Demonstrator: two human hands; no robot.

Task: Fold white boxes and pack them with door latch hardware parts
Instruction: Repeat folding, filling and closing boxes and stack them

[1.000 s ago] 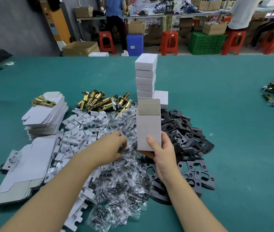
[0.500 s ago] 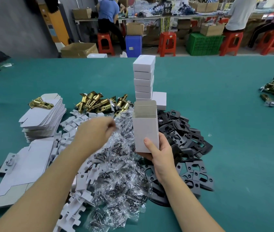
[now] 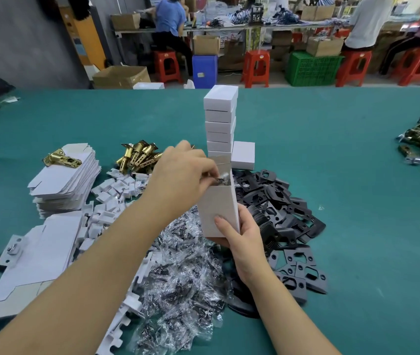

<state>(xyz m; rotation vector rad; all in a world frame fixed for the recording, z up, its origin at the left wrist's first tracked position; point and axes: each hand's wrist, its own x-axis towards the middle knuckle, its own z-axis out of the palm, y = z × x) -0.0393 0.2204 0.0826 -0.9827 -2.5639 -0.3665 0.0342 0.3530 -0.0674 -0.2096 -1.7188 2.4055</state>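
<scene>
R hand (image 3: 239,242) curled round lower part of open white box (image 3: 218,208), held upright above screw packets (image 3: 178,272), thumb across front, L hand (image 3: 180,172) fingers bunched, pinching small clear packet (image 3: 220,179) at box mouth, stacked closed boxes (image 3: 220,121) just behind, black plates (image 3: 288,208) to the right on green table (image 3: 357,175)

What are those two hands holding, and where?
Right hand grips the open white box near its bottom; left hand pinches a small screw packet at its mouth.
</scene>
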